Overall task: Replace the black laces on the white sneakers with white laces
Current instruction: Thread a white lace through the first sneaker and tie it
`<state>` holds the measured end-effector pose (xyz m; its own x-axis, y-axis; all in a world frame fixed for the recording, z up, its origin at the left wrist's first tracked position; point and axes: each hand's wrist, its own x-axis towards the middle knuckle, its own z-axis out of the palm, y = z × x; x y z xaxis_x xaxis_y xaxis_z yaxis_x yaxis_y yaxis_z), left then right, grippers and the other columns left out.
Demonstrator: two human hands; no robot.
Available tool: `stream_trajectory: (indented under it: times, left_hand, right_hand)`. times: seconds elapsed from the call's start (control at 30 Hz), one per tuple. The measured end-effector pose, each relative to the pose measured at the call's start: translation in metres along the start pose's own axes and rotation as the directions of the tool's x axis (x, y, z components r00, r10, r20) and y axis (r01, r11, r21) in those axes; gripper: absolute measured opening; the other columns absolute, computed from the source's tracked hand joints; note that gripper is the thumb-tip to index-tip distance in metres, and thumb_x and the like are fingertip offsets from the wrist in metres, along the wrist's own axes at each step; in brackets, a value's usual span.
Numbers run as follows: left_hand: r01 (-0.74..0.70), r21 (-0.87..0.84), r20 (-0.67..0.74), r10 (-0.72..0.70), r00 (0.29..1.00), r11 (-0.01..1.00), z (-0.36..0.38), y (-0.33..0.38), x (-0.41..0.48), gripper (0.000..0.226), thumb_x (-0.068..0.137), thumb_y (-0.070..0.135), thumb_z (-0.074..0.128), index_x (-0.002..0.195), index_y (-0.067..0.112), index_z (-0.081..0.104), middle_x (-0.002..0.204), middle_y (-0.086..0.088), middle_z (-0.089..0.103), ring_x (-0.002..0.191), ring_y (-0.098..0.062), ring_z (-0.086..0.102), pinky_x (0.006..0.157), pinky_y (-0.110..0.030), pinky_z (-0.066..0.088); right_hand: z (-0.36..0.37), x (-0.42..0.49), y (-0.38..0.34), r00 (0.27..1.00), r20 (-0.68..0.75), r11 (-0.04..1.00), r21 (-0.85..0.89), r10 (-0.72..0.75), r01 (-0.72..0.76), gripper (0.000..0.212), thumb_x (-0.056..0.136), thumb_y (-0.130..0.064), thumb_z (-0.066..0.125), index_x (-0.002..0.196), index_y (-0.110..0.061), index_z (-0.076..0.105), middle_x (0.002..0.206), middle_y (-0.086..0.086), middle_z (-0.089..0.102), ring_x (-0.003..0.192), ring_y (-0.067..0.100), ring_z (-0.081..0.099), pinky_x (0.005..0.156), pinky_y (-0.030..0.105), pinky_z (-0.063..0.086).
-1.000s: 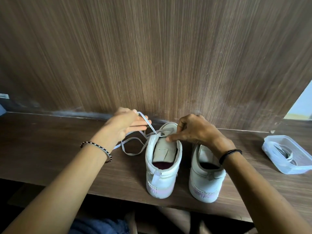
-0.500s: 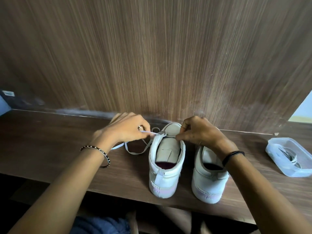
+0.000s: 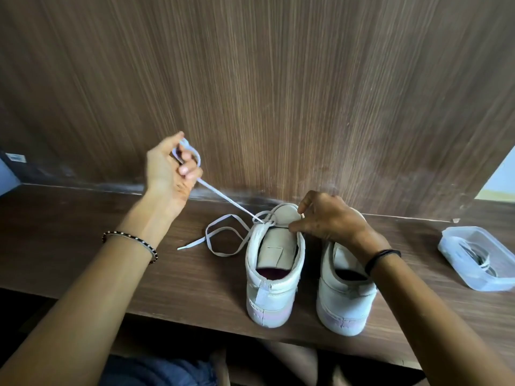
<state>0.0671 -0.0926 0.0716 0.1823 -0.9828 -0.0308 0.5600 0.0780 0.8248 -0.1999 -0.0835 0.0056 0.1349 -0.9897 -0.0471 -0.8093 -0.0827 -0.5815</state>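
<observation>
White lace [image 3: 228,199] runs taut from the front eyelets of the left sneaker [image 3: 274,277] up and leftward to the left hand [image 3: 170,168]. That hand is raised clear of the wooden desk [image 3: 83,232], and its fingers are curled round the lace, with a loop of it over the fingertips. The hand is blurred, so the exact grip cannot be told. The other part of the lace lies slack in loose curves on the desk just left of the sneaker, its tip pointing left.

Both white sneakers stand side by side near the desk's front edge, heels toward the person and toes toward the wall. The left sneaker's tongue is bare, and the only lacing is at its front. The right sneaker [image 3: 345,299] stands just beside it, its front hidden under the right hand [image 3: 328,218]. That hand rests over the fronts of both shoes, its thumb and forefinger pinching the left sneaker's right eyelet edge beside the tongue. Whether lace is also between them cannot be told.

A beaded bracelet [image 3: 131,240] circles the left wrist and a black band [image 3: 381,257] the right. Well to the right on the desk sits a clear plastic container [image 3: 446,246] holding coiled laces [image 3: 479,257]. A wood-grain panel [image 3: 278,93] rises behind the desk, and blue denim [image 3: 156,369] shows below its edge.
</observation>
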Motion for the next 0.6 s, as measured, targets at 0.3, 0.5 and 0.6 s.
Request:
stream_trajectory:
  times: [0.3,0.5,0.6]
  left_hand:
    - [-0.483,0.872,0.39,-0.483,0.784,-0.08,-0.012,-0.046,-0.013,0.013,0.091,0.031,0.066,0.099,0.038,0.072,0.09,0.009,0.075,0.08,-0.002,0.063,0.074,-0.027,0.047]
    - [-0.362,0.861,0.452,-0.21,0.867,0.356,-0.011,-0.03,-0.01,0.019,0.097,0.025,0.067,0.087,0.032,0.08,0.095,0.006,0.078,0.096,-0.004,0.069,0.091,-0.033,0.053]
    - [-0.25,0.759,0.363,-0.072,0.929,0.601,-0.008,-0.024,-0.008,0.02,0.1,0.026,0.06,0.092,0.021,0.077,0.112,0.01,0.076,0.117,-0.003,0.063,0.107,-0.035,0.043]
  right_hand:
    - [0.0,0.0,0.0,1.0,0.013,1.0,-0.005,-0.001,0.001,0.036,0.074,-0.04,0.084,0.1,-0.022,0.067,0.098,0.002,0.067,0.087,0.016,0.063,0.065,0.023,0.043]
    - [-0.001,-0.004,-0.002,1.0,0.019,1.0,0.003,-0.004,0.004,0.033,0.076,-0.036,0.083,0.101,-0.021,0.068,0.091,0.0,0.068,0.078,0.011,0.063,0.059,0.019,0.041]
    - [-0.002,-0.003,-0.002,1.0,0.015,1.0,0.008,0.0,-0.001,0.032,0.075,-0.037,0.083,0.1,-0.022,0.069,0.092,0.0,0.068,0.081,0.011,0.064,0.061,0.021,0.044]
